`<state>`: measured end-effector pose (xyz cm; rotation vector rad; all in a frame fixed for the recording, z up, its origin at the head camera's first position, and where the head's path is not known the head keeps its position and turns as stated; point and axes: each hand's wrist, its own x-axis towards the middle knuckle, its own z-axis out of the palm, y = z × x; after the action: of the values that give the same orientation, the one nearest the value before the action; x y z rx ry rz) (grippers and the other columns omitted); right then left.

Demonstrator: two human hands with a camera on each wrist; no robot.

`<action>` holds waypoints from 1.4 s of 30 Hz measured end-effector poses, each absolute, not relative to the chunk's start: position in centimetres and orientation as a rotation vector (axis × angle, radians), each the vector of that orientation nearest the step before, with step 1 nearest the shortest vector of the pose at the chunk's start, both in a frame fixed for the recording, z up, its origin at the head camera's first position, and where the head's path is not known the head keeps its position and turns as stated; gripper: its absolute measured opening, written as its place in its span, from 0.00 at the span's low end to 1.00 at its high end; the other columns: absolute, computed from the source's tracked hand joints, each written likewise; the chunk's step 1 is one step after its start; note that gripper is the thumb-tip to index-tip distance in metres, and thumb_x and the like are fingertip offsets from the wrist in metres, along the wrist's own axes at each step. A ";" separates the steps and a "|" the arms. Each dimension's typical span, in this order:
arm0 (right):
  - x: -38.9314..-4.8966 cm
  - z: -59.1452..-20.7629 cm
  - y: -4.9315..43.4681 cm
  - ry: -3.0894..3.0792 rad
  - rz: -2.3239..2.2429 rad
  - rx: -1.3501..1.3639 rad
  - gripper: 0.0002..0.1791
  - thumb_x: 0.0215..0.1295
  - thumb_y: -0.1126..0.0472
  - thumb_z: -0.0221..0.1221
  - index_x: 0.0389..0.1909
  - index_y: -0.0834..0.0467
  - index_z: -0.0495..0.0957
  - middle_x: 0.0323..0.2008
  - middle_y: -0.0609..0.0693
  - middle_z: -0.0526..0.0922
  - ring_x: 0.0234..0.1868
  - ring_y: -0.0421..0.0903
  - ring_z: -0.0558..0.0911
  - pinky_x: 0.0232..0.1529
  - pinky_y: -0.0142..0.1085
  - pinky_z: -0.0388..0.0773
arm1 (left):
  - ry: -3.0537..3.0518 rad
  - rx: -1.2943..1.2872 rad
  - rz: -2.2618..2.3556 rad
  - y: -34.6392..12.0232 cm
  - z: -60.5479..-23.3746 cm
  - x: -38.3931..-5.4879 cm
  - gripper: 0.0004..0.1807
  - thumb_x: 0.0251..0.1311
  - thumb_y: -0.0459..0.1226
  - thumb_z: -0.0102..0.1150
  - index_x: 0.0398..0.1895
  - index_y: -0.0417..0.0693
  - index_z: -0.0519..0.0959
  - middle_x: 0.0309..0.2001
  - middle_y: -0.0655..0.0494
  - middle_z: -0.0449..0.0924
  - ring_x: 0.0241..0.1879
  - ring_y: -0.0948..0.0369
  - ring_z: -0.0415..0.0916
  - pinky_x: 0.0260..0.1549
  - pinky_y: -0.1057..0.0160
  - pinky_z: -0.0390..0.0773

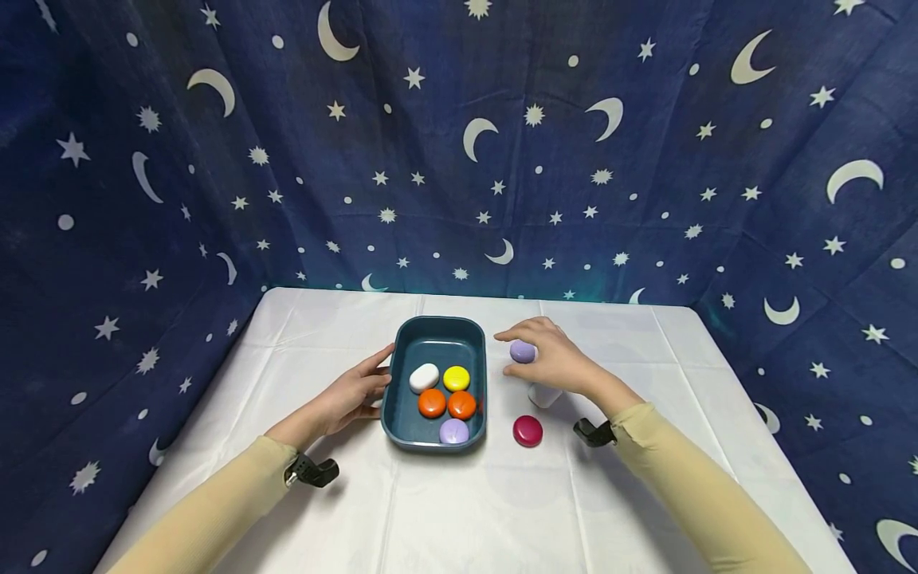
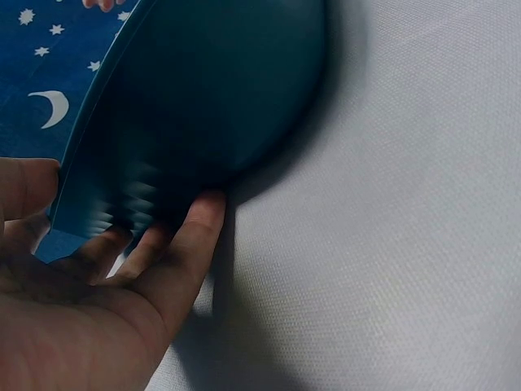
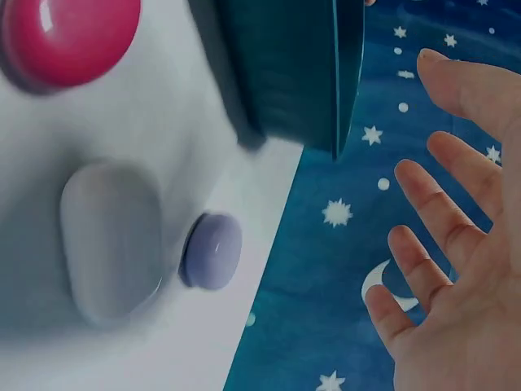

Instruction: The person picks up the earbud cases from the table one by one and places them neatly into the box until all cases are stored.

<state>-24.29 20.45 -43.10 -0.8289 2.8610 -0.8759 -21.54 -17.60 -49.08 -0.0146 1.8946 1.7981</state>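
Right hand is the nearer one: up over the table, right of the tray, pointing left. Fingers spread, thumb well apart from them, nothing pinched.

Key relation: loose lavender piece. From the head it shows in the gap between thumb and fingers, but that's line of sight only. Right wrist view puts it down on the tablecloth, clear of every fingertip. So offset is mainly down, I'd say; how far, or whether it's dead centre under the gap, I can't judge from these angles. Seen from the head it looks roundish, no strong long axis, so wrist angle probably isn't critical.

Clearance to watch: loose white piece sits just beside it, to the near right, partly hidden under the hand from above. That one is oblong. Magenta piece is further toward the near side, well apart from the lavender one.

Left hand is at the tray's left wall, fingers spread and extended, tips touching the outside. Tray lies left of the lavender piece, long axis near to far.
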 end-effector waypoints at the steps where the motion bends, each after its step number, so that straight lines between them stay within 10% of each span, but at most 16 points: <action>1: -24.3 -43.1 20.8 2.863 -0.881 -0.817 0.30 0.60 0.48 0.73 0.65 0.44 0.81 0.62 0.45 0.78 0.67 0.51 0.64 0.67 0.56 0.60 | 1.896 -0.013 1.797 -17.6 -49.1 -21.5 0.35 0.79 0.37 0.46 0.83 0.72 0.51 0.80 0.41 0.50 0.68 0.40 0.66 0.44 0.51 0.81; 42: -28.5 -48.2 24.9 2.873 -0.854 -0.517 0.33 0.59 0.50 0.72 0.66 0.52 0.78 0.61 0.53 0.80 0.66 0.58 0.67 0.65 0.59 0.62 | 1.898 -0.004 1.798 -17.6 -48.9 -21.3 0.35 0.79 0.37 0.46 0.83 0.71 0.51 0.79 0.40 0.51 0.66 0.43 0.68 0.44 0.52 0.81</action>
<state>-28.50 24.95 -48.15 -0.5168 2.8728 -0.8539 -21.30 -17.63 -48.86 -0.0037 1.8984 1.7980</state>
